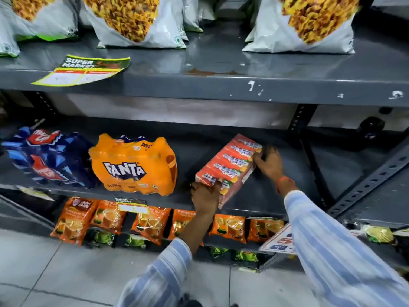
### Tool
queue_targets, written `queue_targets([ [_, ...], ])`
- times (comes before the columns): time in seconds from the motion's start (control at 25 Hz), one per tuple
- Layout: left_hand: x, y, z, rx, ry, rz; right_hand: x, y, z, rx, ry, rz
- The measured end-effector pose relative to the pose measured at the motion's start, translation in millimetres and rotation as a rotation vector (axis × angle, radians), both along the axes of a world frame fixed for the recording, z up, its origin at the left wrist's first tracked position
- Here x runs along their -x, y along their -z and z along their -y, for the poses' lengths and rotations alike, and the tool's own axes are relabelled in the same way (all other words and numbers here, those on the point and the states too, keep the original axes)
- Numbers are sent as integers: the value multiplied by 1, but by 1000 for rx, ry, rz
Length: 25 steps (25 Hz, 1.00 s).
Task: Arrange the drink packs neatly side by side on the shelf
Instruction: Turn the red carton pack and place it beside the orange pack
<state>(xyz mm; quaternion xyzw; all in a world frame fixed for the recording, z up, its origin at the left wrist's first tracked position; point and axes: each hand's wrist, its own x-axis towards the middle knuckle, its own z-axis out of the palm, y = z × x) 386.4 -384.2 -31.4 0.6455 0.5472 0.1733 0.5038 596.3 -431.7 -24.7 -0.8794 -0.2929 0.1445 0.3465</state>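
On the dark middle shelf [254, 196] lie three drink packs. A blue Thums Up pack [46, 158] is at the left, with an orange Fanta pack [135, 165] beside it. To the right, apart from them, a red juice carton pack [230, 167] lies at an angle. My left hand [205, 196] grips its near left corner. My right hand [270, 165] presses against its far right end, fingers spread and blurred.
Large snack bags [132, 21] stand on the upper shelf, with a loose supermarket label [84, 69]. Orange tea packets [152, 222] hang below the middle shelf. A slotted upright post [303, 120] stands right of the carton pack. Grey tiled floor lies below.
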Motion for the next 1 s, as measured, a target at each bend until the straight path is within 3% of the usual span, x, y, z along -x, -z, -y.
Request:
queue_targets([
  [0.2,-5,0,-8,-27,9,23,-22,11,-5,-268,-67,-394],
  [0.4,-2,-1,-20,-75,86,27,-19,30,5,-455,40,-424],
  [0.72,-11,-1,-3,-11,-29,138,1,24,2,-428,166,-370],
  [0.88,-21,-9,-6,304,-255,249,2,-1,-7,-184,211,-55],
  [1.0,-21,-16,-2,747,-346,672,-6,-28,-17,47,190,32],
])
